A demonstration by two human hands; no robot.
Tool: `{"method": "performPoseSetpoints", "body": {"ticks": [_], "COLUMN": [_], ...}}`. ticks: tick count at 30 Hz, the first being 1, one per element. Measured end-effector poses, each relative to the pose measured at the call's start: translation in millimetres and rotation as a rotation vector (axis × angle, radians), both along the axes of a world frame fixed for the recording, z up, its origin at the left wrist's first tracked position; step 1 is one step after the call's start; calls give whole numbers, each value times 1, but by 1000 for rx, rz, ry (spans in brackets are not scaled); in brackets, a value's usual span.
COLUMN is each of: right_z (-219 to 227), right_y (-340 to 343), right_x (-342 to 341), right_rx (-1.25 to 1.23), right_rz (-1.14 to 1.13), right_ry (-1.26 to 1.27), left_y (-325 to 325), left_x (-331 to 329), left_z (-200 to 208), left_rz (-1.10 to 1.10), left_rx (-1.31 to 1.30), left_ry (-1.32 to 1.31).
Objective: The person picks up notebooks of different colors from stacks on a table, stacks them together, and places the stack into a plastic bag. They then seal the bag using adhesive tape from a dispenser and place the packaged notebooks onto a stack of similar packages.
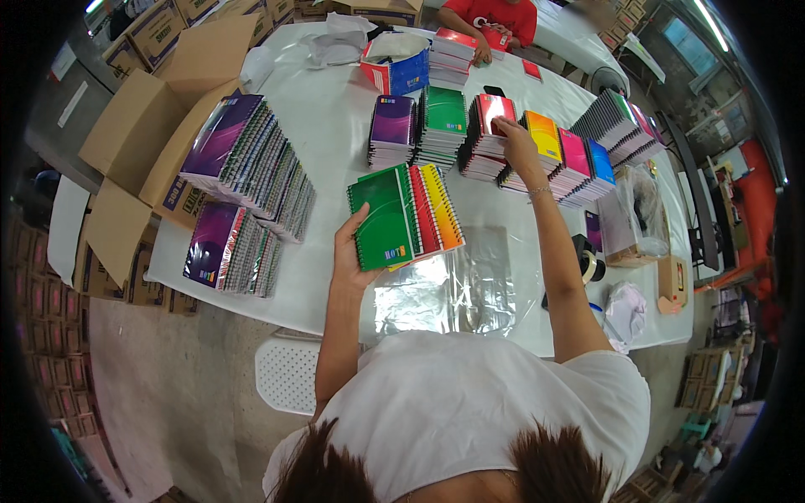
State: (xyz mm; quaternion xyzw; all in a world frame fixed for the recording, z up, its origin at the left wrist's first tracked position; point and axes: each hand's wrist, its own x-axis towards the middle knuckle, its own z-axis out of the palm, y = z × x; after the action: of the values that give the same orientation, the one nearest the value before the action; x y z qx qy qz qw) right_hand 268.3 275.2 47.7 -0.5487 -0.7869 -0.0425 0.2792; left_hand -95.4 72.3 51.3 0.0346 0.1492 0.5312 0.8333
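Note:
My left hand [346, 251] grips a fanned set of spiral notebooks: a green notebook [381, 218] on top, a red notebook [423, 214] beside it, and a yellow notebook [443, 210] at the right. They are held above the near part of the table. Farther off, my right hand [517, 144] has its fingers closed on the near right corner of a red spiral notebook [493, 111] on top of a stack; some fingers are hidden. Around it stand stacks of purple notebooks [392, 117], green notebooks [444, 109], yellow notebooks [545, 134], pink notebooks [574, 151] and blue notebooks [601, 159].
Clear plastic sheets [428, 302] lie before me. Bundled notebooks [251, 159] and an open carton [126, 142] are at left. A tape roll [593, 268] and a plastic-covered box [633, 218] are at right. Across the table, a person in a red shirt [503, 12] handles red notebooks.

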Motion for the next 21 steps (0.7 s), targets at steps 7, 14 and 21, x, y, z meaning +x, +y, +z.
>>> {"method": "performPoseSetpoints", "body": {"ticks": [7, 14, 21], "right_z": [15, -1, 19], "right_y": [-21, -11, -14], "right_x": [4, -2, 9], "right_rx": [6, 177, 223], "right_rz": [-112, -51, -51], "right_ry": [116, 117, 391], "left_y": [12, 20, 25], "left_x": [17, 24, 22], "left_z": [-2, -4, -4], "left_rz": [-3, -25, -12], "left_rx": [-9, -17, -15], "left_ry": [76, 111, 132]}}
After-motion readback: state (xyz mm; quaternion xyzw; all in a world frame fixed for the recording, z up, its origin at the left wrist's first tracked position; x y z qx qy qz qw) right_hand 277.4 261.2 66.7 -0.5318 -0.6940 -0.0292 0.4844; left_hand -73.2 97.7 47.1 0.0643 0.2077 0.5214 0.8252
